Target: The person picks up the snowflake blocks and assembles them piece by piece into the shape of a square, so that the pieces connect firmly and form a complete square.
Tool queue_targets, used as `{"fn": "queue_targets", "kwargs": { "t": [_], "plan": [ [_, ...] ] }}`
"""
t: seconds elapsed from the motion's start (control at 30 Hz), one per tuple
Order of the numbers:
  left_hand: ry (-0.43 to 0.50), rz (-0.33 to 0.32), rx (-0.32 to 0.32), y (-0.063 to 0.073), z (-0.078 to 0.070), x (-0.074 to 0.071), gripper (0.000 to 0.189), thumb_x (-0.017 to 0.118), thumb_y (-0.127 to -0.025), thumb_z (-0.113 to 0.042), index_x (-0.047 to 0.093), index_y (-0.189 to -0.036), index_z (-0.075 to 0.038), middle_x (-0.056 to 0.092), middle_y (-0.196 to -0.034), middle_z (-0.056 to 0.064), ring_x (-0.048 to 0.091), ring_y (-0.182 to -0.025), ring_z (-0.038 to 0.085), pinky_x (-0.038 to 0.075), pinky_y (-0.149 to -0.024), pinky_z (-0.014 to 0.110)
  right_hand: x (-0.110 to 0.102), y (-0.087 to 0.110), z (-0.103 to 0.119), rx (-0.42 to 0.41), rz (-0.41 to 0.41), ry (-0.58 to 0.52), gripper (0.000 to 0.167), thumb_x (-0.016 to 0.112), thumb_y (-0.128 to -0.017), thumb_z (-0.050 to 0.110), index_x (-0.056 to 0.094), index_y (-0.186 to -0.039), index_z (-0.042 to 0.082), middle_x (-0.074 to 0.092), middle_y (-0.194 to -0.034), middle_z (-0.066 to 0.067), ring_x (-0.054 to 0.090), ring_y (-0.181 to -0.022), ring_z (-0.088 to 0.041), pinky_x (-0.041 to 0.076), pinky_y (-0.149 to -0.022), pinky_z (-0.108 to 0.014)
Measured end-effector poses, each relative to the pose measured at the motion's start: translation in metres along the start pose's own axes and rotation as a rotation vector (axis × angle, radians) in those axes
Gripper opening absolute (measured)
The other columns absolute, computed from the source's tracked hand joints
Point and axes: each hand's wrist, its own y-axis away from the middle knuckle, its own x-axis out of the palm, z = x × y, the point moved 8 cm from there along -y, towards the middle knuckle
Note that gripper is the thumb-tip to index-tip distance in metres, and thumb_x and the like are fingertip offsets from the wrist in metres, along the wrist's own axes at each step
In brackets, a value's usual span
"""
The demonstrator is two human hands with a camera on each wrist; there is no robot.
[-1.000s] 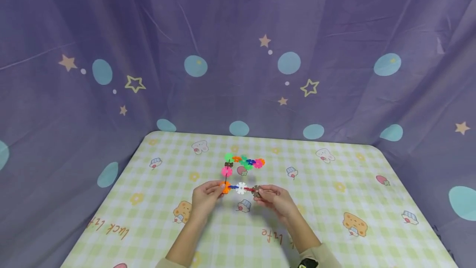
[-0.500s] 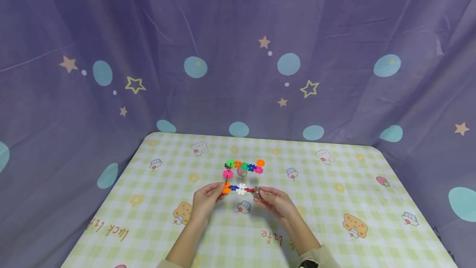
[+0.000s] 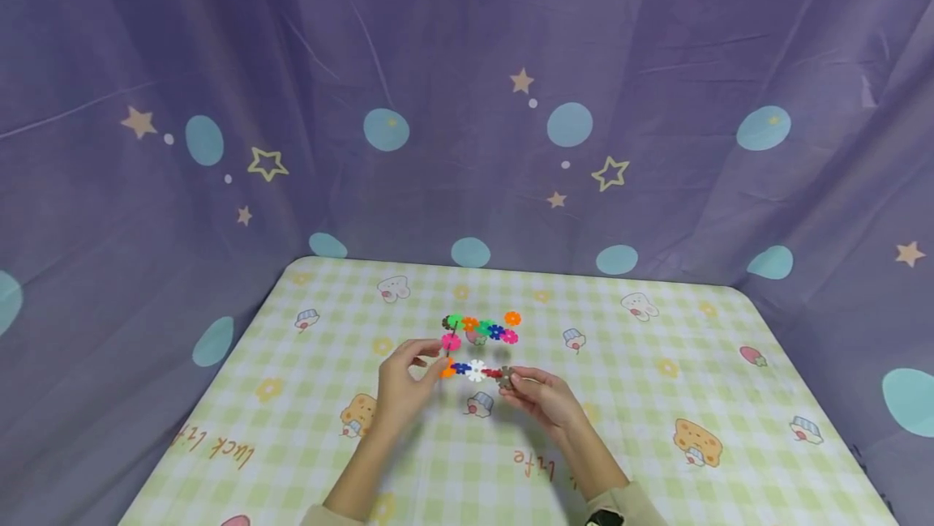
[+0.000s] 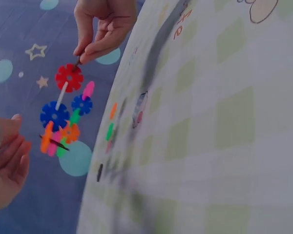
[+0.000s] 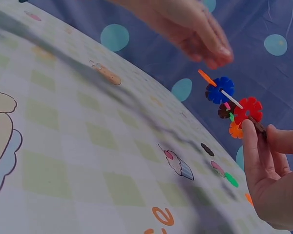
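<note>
A bent chain of flower-shaped plastic snowflake discs is held up above the table. My right hand [image 3: 546, 403] pinches the brown disc [image 3: 505, 378] at its near right end between thumb and fingers. From there the chain runs left through a red disc [image 5: 247, 111], a white disc [image 3: 477, 370] and a blue disc [image 4: 54, 116] to an orange disc [image 3: 447, 368]. It then turns away past a pink disc [image 3: 452, 342] to a green disc [image 3: 456, 321] and several more. My left hand [image 3: 405, 384] is beside the orange disc, fingers apart; the left wrist view shows a gap between them.
Loose discs lie on the checked tablecloth [image 3: 642, 380] beyond the chain, among them an orange piece [image 4: 113, 111], a green piece [image 4: 110, 131] and a dark piece [image 4: 99, 172]. A purple curtain [image 3: 467, 64] hangs behind the table.
My left hand has let go of the orange disc and its fingers have spread. The chain's far arm has tipped lower and nearer. My right hand keeps its hold on the brown disc.
</note>
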Motion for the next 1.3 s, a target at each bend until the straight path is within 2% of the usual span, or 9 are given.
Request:
{"fn": "queue_targets", "kwargs": {
  "t": [0.07, 0.13, 0.23, 0.33, 0.47, 0.63, 0.83, 1.1, 1.3],
  "plan": [
    [-0.089, 0.056, 0.108, -0.001, -0.013, 0.007, 0.025, 0.077, -0.079, -0.008, 0.071, -0.103, -0.008, 0.072, -0.098, 0.004, 0.067, -0.089, 0.016, 0.057, -0.077, 0.029, 0.0, -0.001, 0.0, -0.004, -0.002, 0.003, 0.036, 0.061, -0.093, 0.006, 0.054, -0.125, -0.01, 0.073, -0.086, -0.003, 0.072, -0.079, -0.014, 0.061, -0.078, -0.026],
    [-0.164, 0.125, 0.174, -0.001, -0.022, 0.015, 0.027, 0.076, -0.08, -0.008, 0.07, -0.106, -0.009, 0.072, -0.098, 0.002, 0.067, -0.091, 0.016, 0.058, -0.081, 0.031, 0.0, -0.001, -0.001, -0.008, 0.003, 0.004, 0.037, 0.06, -0.093, 0.005, 0.053, -0.125, -0.01, 0.073, -0.085, -0.002, 0.072, -0.079, -0.014, 0.061, -0.079, -0.026],
    [-0.273, 0.211, 0.214, 0.001, -0.028, 0.025, 0.026, 0.075, -0.082, -0.01, 0.07, -0.107, -0.012, 0.072, -0.102, 0.001, 0.067, -0.099, 0.018, 0.056, -0.092, 0.035, 0.002, -0.002, -0.001, -0.019, 0.016, 0.011, 0.038, 0.059, -0.093, 0.005, 0.051, -0.126, -0.012, 0.073, -0.085, -0.002, 0.072, -0.079, -0.014, 0.06, -0.079, -0.026],
    [-0.361, 0.244, 0.259, 0.002, -0.03, 0.03, 0.021, 0.074, -0.081, -0.01, 0.072, -0.103, -0.012, 0.073, -0.102, 0.001, 0.067, -0.102, 0.02, 0.053, -0.097, 0.038, 0.004, -0.003, -0.001, -0.025, 0.024, 0.02, 0.04, 0.059, -0.093, 0.005, 0.049, -0.127, -0.014, 0.072, -0.085, -0.002, 0.072, -0.079, -0.013, 0.06, -0.079, -0.026],
    [-0.433, 0.231, 0.341, 0.003, -0.031, 0.033, 0.015, 0.075, -0.079, -0.007, 0.074, -0.093, -0.013, 0.074, -0.093, 0.0, 0.068, -0.092, 0.017, 0.053, -0.097, 0.037, 0.005, -0.003, -0.001, -0.028, 0.025, 0.03, 0.041, 0.059, -0.093, 0.006, 0.048, -0.127, -0.014, 0.072, -0.085, -0.002, 0.072, -0.078, -0.013, 0.061, -0.079, -0.025],
    [-0.447, 0.206, 0.416, 0.004, -0.034, 0.033, 0.013, 0.076, -0.076, -0.002, 0.073, -0.084, -0.012, 0.074, -0.085, 0.0, 0.068, -0.084, 0.016, 0.054, -0.095, 0.036, 0.007, -0.003, 0.0, -0.036, 0.048, 0.044, 0.04, 0.059, -0.093, 0.006, 0.05, -0.127, -0.014, 0.072, -0.085, 0.0, 0.071, -0.077, -0.012, 0.061, -0.077, -0.024],
    [-0.502, 0.17, 0.509, 0.007, -0.037, 0.033, 0.014, 0.078, -0.072, -0.003, 0.072, -0.08, -0.012, 0.073, -0.08, -0.001, 0.067, -0.078, 0.015, 0.056, -0.08, 0.03, 0.009, -0.002, 0.0, -0.034, 0.066, 0.054, 0.037, 0.059, -0.093, 0.005, 0.053, -0.125, -0.012, 0.072, -0.084, 0.0, 0.071, -0.076, -0.012, 0.061, -0.076, -0.023],
    [-0.54, 0.146, 0.548, 0.007, -0.035, 0.03, 0.013, 0.078, -0.072, -0.004, 0.071, -0.08, -0.011, 0.071, -0.08, -0.001, 0.064, -0.078, 0.014, 0.054, -0.076, 0.027, 0.012, -0.008, 0.002, -0.038, 0.068, 0.074, 0.039, 0.06, -0.093, 0.007, 0.052, -0.126, -0.012, 0.071, -0.084, 0.0, 0.071, -0.077, -0.012, 0.06, -0.076, -0.023],
    [-0.513, 0.075, 0.582, 0.007, -0.035, 0.023, 0.014, 0.077, -0.071, 0.0, 0.069, -0.079, -0.009, 0.069, -0.078, 0.001, 0.063, -0.078, 0.016, 0.055, -0.077, 0.03, 0.019, -0.013, 0.01, -0.066, 0.071, 0.122, 0.041, 0.061, -0.093, 0.011, 0.052, -0.127, -0.009, 0.072, -0.087, 0.002, 0.071, -0.078, -0.01, 0.06, -0.076, -0.023]
  ]
}}
